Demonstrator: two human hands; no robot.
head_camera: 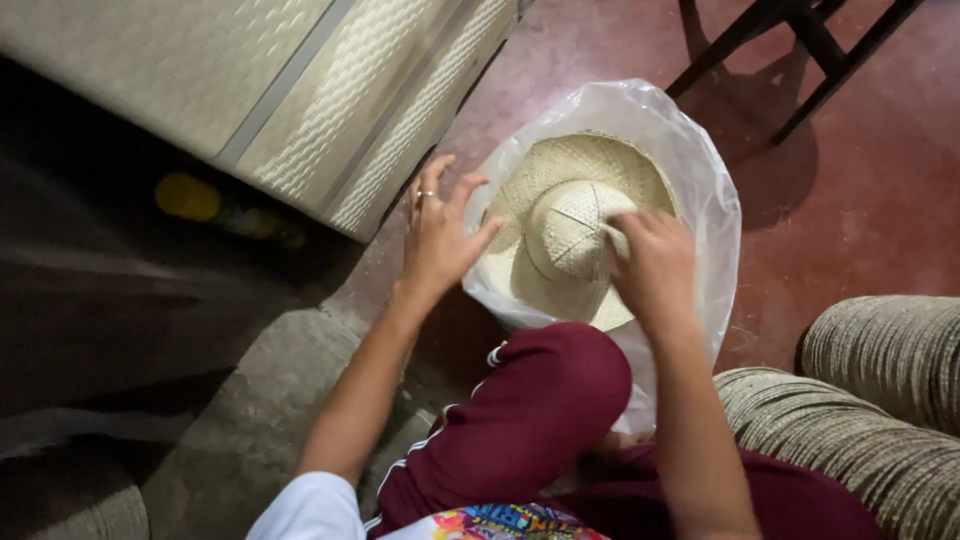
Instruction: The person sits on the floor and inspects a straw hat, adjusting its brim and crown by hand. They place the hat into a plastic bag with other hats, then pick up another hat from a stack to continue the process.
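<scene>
A pale woven straw hat [560,215] lies crown-up inside a clear plastic bag [700,170] on the red floor. My right hand [655,262] rests on the hat's crown and brim, fingers curled down onto the crown's right side. My left hand [440,232], wearing a ring, has its fingers spread and touches the bag's left edge beside the brim. My knee in maroon trousers [540,400] rises just below the hat.
A cream textured cabinet or panel [330,90] stands at the upper left. Dark chair legs [800,50] are at the top right. Stacks of woven straw [880,400] sit at the lower right. A grey concrete step [260,420] lies lower left.
</scene>
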